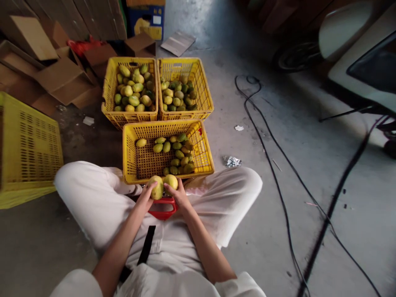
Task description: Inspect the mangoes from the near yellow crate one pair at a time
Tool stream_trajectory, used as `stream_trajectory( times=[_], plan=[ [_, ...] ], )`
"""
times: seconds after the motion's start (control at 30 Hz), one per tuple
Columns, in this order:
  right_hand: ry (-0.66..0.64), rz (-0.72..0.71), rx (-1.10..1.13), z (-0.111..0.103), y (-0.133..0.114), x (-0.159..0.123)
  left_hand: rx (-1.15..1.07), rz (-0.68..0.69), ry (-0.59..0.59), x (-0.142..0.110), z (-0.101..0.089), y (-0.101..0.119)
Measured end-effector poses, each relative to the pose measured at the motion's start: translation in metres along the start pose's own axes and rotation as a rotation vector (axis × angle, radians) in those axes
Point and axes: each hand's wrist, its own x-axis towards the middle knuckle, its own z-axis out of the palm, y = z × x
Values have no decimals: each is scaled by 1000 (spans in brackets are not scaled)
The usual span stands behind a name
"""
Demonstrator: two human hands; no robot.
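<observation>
Behind the mottled yellow-green round fruit (157,191), most of my left fingers (152,186) are hidden; the smooth yellow round fruit (171,181) covers part of my right fingers (180,186). The red plastic loop (162,215) below is partly hidden, and I can't tell what it belongs to. The left edge cuts off a yellow perforated plastic crate (34,152); the right edge crops a blurred white vehicle (348,31). Print on the blue-and-yellow cardboard box (144,27) is too blurred to read, two black specks (344,191) too small to tell.

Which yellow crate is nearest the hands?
The front crate, just beyond the left hand and right hand; two back crates stand behind it, the left crate farther off.
</observation>
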Motion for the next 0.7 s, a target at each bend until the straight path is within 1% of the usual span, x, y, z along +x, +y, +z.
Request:
stream_trajectory(
  times=[0.07,0.17,0.23,0.33,0.5,0.6,0.7],
  plan=[
    [8,-15,10,0,0,0,-13,4,-17,0,1,0],
    [38,-31,15,-1,0,1,-73,-27,-67,4,6,-5],
    [51,-19,21,-1,0,0,-105,-50,-66,8,9,-9],
    [23,20,54,0,-2,-2,-115,-64,-37,12,7,-14],
    [-31,51,125,0,-6,-6,-81,-67,-26,15,2,-16],
    [-47,52,134,0,-7,-8,-80,-59,-11,15,1,-17],
    [-61,52,160,1,-9,-9,-88,-50,-26,14,1,-15]
  ],
)
